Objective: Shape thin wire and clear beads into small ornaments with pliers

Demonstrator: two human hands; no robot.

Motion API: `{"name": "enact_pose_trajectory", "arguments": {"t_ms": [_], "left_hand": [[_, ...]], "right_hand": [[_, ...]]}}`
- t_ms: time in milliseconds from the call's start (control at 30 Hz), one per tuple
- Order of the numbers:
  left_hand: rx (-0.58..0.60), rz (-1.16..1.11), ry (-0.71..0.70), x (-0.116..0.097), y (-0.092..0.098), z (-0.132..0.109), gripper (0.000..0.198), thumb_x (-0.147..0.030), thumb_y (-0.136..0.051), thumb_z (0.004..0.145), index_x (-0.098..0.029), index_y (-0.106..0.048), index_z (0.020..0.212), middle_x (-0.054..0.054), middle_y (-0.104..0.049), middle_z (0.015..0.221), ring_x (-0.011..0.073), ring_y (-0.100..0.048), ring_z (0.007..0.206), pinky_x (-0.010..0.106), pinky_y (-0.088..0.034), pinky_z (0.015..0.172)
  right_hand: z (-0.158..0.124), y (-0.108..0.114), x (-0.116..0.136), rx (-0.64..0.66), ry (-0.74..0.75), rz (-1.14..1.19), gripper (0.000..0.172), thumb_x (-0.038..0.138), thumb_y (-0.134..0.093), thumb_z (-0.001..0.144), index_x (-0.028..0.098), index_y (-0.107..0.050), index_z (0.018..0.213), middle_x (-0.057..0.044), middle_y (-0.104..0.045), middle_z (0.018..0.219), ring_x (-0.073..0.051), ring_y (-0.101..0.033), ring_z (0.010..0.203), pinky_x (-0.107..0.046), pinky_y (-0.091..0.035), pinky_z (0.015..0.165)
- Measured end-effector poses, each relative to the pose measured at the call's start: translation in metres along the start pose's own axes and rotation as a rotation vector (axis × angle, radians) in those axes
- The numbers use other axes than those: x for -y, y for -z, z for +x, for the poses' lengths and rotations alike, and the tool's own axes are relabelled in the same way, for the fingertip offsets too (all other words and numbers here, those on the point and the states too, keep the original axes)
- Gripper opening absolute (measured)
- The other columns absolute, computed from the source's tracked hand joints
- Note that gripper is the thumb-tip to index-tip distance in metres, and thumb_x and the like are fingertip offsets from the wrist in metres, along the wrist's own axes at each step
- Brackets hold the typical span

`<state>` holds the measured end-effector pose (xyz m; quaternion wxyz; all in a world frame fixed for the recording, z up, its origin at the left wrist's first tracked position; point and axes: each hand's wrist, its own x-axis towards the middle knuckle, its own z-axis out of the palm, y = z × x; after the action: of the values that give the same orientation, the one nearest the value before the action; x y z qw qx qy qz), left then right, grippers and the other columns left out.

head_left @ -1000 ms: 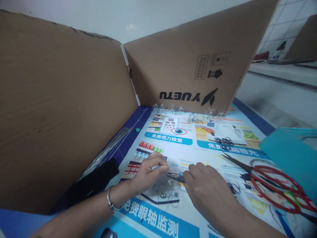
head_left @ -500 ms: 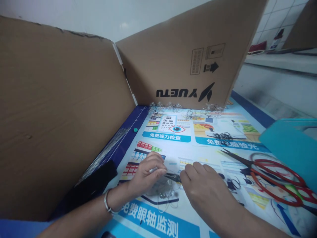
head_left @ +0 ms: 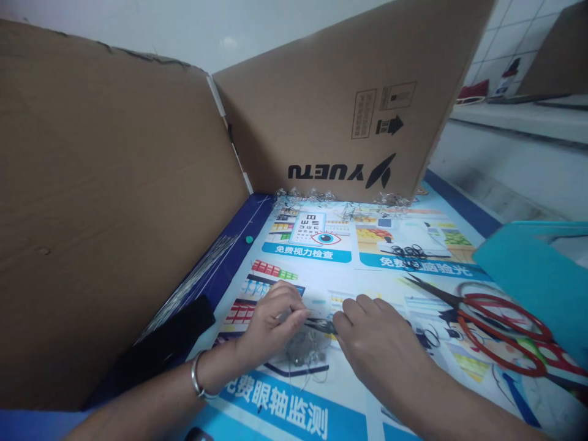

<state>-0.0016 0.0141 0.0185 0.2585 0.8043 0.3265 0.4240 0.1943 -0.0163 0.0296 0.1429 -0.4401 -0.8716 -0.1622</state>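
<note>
My right hand (head_left: 374,334) is wrapped round a pair of dark pliers (head_left: 322,326), whose jaws point left. Thumb and fingers of my left hand (head_left: 275,315) are pinched together right at the tips of the jaws. What they pinch is too small to make out; it may be thin wire. A silver bracelet circles my left wrist. Beneath the pliers, a small heap of clear pieces and thin wire (head_left: 301,352) lies on the printed table cover (head_left: 340,386).
Red-handled scissors (head_left: 500,324) lie at the right beside a teal container (head_left: 537,263). Black rings (head_left: 408,252) and clear pieces (head_left: 312,196) lie farther back. Cardboard panels (head_left: 321,122) stand behind and left. Thin wires (head_left: 193,275) and a black object (head_left: 169,337) lie at the left.
The view has shifted slightly, so the scissors and container appear a little farther left. Both hands keep nearly the same pose at the pliers.
</note>
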Motion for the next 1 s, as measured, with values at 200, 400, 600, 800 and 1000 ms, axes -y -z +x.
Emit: {"name": "enact_pose_trajectory", "arguments": {"t_ms": [200, 400, 600, 800, 1000], "left_hand": [[-0.059, -0.015, 0.019, 0.002, 0.001, 0.001, 0.018, -0.019, -0.051, 0.085, -0.017, -0.054, 0.067, 0.003, -0.054, 0.066, 0.0158, -0.050, 0.070, 0.031, -0.042, 0.069], [-0.095, -0.053, 0.085, 0.001, 0.001, 0.001, 0.019, -0.020, -0.053, 0.083, -0.016, -0.054, 0.065, 0.002, -0.054, 0.066, 0.0157, -0.050, 0.069, 0.031, -0.041, 0.069], [-0.057, -0.081, 0.084, -0.001, 0.005, -0.001, 0.017, -0.021, -0.052, 0.085, -0.016, -0.055, 0.069, 0.003, -0.056, 0.070, 0.0162, -0.051, 0.074, 0.032, -0.042, 0.073], [-0.015, -0.106, 0.000, -0.001, 0.009, -0.003, 0.017, -0.022, -0.052, 0.085, -0.016, -0.057, 0.070, 0.004, -0.056, 0.070, 0.0165, -0.052, 0.074, 0.033, -0.043, 0.074], [0.068, -0.096, -0.134, 0.009, 0.016, -0.007, 0.012, -0.020, -0.053, 0.086, -0.017, -0.062, 0.079, 0.005, -0.060, 0.075, 0.0177, -0.054, 0.081, 0.035, -0.043, 0.079]], "right_hand": [[-0.003, 0.015, -0.018, 0.078, -0.122, 0.079, 0.007, 0.018, -0.058, 0.076, 0.020, -0.059, 0.069, -0.002, -0.056, 0.069, -0.018, -0.047, 0.068, -0.031, -0.025, 0.063], [-0.024, 0.016, -0.007, 0.104, -0.182, 0.175, 0.003, 0.019, -0.060, 0.076, 0.021, -0.059, 0.073, -0.002, -0.058, 0.073, -0.020, -0.049, 0.072, -0.030, -0.027, 0.064], [-0.037, 0.012, 0.011, 0.107, -0.160, 0.181, 0.004, 0.017, -0.060, 0.075, 0.020, -0.059, 0.072, -0.001, -0.057, 0.073, -0.018, -0.048, 0.071, -0.029, -0.028, 0.066], [-0.042, 0.008, 0.015, 0.142, -0.205, 0.125, 0.005, 0.017, -0.064, 0.073, 0.020, -0.061, 0.070, -0.002, -0.058, 0.072, -0.018, -0.048, 0.071, -0.029, -0.026, 0.065], [-0.042, 0.006, 0.017, 0.190, -0.223, 0.102, 0.003, 0.019, -0.063, 0.076, 0.019, -0.063, 0.073, -0.002, -0.059, 0.075, -0.018, -0.049, 0.074, -0.030, -0.027, 0.067]]}}
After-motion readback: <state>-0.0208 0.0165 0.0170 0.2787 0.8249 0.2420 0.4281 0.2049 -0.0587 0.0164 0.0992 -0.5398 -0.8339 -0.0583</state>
